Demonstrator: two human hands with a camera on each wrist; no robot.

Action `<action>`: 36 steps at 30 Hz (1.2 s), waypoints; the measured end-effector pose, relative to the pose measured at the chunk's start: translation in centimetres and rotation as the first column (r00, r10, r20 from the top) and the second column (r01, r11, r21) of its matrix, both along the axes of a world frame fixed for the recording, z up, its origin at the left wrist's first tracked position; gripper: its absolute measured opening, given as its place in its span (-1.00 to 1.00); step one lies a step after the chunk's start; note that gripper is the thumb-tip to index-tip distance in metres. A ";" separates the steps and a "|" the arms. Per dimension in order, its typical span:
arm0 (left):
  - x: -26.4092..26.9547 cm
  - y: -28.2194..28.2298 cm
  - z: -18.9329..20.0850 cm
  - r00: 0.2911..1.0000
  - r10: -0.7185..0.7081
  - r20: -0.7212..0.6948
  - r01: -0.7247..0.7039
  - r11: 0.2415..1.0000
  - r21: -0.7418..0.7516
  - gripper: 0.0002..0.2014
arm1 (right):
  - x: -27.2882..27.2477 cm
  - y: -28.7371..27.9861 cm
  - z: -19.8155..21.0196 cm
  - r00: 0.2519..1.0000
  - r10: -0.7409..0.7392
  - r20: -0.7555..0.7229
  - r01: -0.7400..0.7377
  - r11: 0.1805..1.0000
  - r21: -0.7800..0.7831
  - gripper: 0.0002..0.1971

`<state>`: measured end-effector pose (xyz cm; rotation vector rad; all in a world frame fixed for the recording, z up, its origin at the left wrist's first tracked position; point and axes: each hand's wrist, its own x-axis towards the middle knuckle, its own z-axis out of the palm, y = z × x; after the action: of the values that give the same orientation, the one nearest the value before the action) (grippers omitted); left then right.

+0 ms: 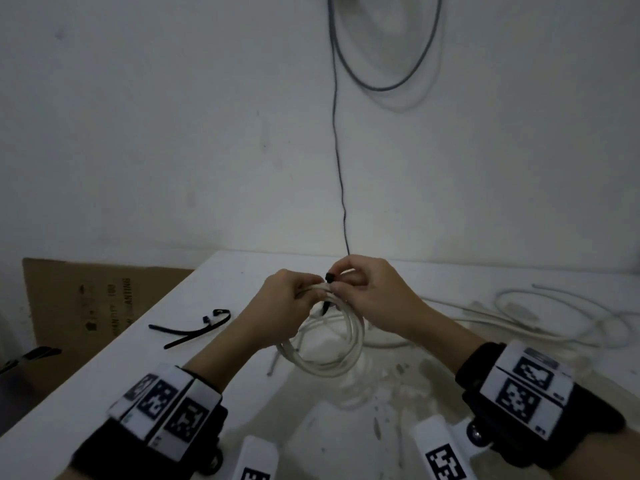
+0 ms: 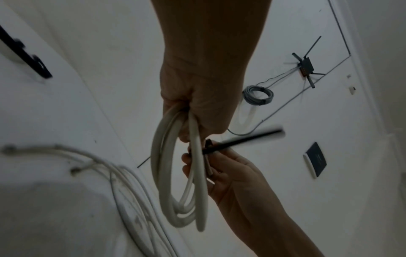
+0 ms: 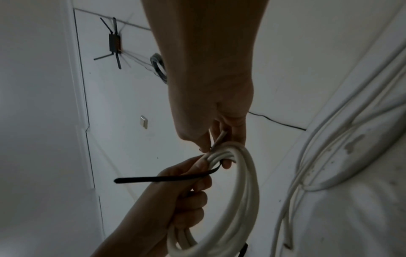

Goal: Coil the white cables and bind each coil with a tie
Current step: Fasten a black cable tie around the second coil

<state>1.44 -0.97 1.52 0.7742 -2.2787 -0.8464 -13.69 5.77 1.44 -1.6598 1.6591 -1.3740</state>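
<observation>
Left hand [image 1: 287, 299]: grips the white cable coil [image 1: 332, 344].
Right hand [image 1: 367, 289]: pinches the black tie [image 3: 162, 178] wrapped around it.

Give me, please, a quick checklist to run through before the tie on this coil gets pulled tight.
1. Coil gathered in loops: ok.
2. Left hand grips the coil's top: ok.
3. Black tie wraps under the bundle: ok.
4. Right hand pinches the tie at its head: ok.
5. Tail threaded through the head: cannot tell.
6. Spare ties on the table for the loose cables: ok.
</observation>
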 end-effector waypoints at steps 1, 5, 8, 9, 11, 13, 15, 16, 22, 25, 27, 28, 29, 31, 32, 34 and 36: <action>-0.8 0.5 0.0 1.000 -0.007 -0.018 0.008 1.000 0.007 -0.79 | -0.6 0.6 -0.1 1.000 0.000 0.002 0.000 1.000 -0.020 -0.87; -3.8 2.1 0.0 0.996 -0.071 -0.058 0.072 0.997 0.013 -0.78 | -2.7 3.1 -0.3 0.988 -0.125 -0.096 0.112 0.986 -0.127 -0.72; -5.9 2.7 0.6 0.992 -0.099 -0.082 0.104 0.993 0.059 -0.75 | -4.4 4.3 0.0 0.981 -0.176 -0.082 0.162 0.975 -0.152 -0.72; -6.5 2.8 0.8 0.990 -0.108 -0.089 0.115 0.990 0.077 -0.71 | -4.9 4.5 0.0 0.979 -0.194 -0.068 0.181 0.970 -0.165 -0.71; -7.6 2.9 1.0 0.987 -0.117 -0.114 0.127 0.988 0.087 -0.66 | -5.9 4.8 -0.1 0.971 -0.240 -0.019 0.232 0.952 -0.199 -0.70; -8.5 2.9 0.7 0.985 -0.107 -0.138 0.118 0.990 0.073 -0.69 | -6.6 4.7 -0.5 0.961 -0.274 0.043 0.277 0.937 -0.215 -0.70; -9.5 2.8 0.1 0.983 -0.096 -0.157 0.109 0.991 0.081 -0.74 | -7.2 4.5 -1.1 0.951 -0.297 0.088 0.309 0.929 -0.204 -0.68; -9.9 2.7 -0.3 0.980 -0.094 -0.175 0.113 0.988 0.105 -0.75 | -7.5 4.4 -1.4 0.948 -0.301 0.100 0.315 0.929 -0.194 -0.68; -11.9 2.5 -2.8 0.959 -0.081 -0.272 0.157 0.950 0.270 -0.77 | -9.0 4.1 -2.7 0.950 -0.303 0.080 0.311 0.942 -0.128 -0.68; -12.7 2.2 -3.2 0.975 -0.013 -0.223 0.104 0.909 0.404 -0.67 | -9.3 3.8 -2.8 0.949 -0.301 0.092 0.311 0.943 -0.115 -0.67; -12.8 2.0 -3.3 0.980 -0.047 -0.194 0.129 0.893 0.431 -0.60 | -9.4 3.6 -3.0 0.950 -0.291 0.117 0.303 0.947 -0.107 -0.67; -12.7 2.0 -3.1 0.974 -0.081 -0.212 0.165 0.894 0.417 -0.63 | -9.4 3.5 -3.0 0.951 -0.282 0.128 0.296 0.950 -0.104 -0.68; -12.5 2.0 -3.0 0.965 -0.100 -0.244 0.193 0.899 0.393 -0.69 | -9.4 3.5 -2.9 0.952 -0.274 0.137 0.289 0.952 -0.106 -0.70; -12.3 2.2 -2.7 0.941 -0.069 -0.332 0.198 0.907 0.372 -0.76 | -9.3 3.5 -2.9 0.952 -0.258 0.167 0.280 0.952 -0.122 -0.75; -12.3 2.3 -2.7 0.926 -0.040 -0.374 0.194 0.903 0.383 -0.77 | -9.2 3.5 -2.8 0.949 -0.252 0.190 0.279 0.951 -0.132 -0.76; -12.4 2.4 -2.8 0.908 0.001 -0.420 0.194 0.885 0.423 -0.78 | -9.2 3.5 -2.9 0.937 -0.250 0.245 0.287 0.949 -0.130 -0.78; -12.5 2.5 -2.9 0.902 0.023 -0.431 0.192 0.873 0.449 -0.80 | -9.2 3.5 -2.9 0.928 -0.251 0.275 0.285 0.954 -0.092 -0.74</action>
<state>-11.03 1.53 -1.37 0.6122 -1.7348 -1.5051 -22.89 9.30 -1.50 -1.2792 1.7161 -1.7832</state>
